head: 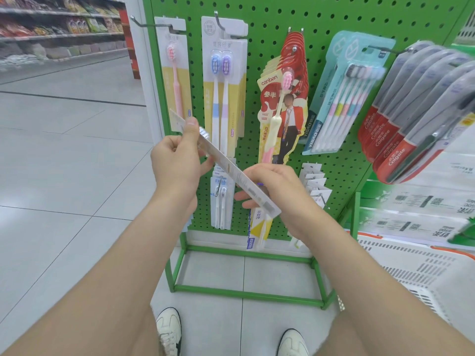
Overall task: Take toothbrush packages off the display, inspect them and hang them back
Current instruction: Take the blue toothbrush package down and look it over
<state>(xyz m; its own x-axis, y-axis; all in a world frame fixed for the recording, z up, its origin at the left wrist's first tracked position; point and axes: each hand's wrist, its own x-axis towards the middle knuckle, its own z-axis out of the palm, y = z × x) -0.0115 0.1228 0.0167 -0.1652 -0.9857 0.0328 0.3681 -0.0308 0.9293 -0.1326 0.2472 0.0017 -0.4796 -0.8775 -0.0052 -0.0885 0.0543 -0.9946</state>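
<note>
Standing before a green pegboard display (321, 19) in a shop aisle, a person looks down at both bare arms stretched forward.

Head view: one flat toothbrush package (226, 163) is off its hook and held between the two hands, slanting from upper left to lower right and turned almost edge-on to the camera. The left hand (174, 160) pinches its upper end, thumb pressed on the near face and the other fingers (205, 167) curled behind the card. The right hand (277, 186) grips the lower end, back of the hand facing up, fingers wrapped beneath the card.

Just above the left thumb hangs a single pink brush pack (176, 78), and beside it a twin pack (221, 80) with blue and purple heads. Above the right hand hang red "canban" packs (280, 106). Further right of that hand are a teal multi-brush pack (344, 98) and a row of red and grey Colgate packs (411, 119). Below the held package, between the two hands, small white packs (221, 201) hang on a low hook. A white plastic basket (424, 273) sits well right of the right forearm. Two white shoes (169, 330) stand on the tiled floor (64, 176).
</note>
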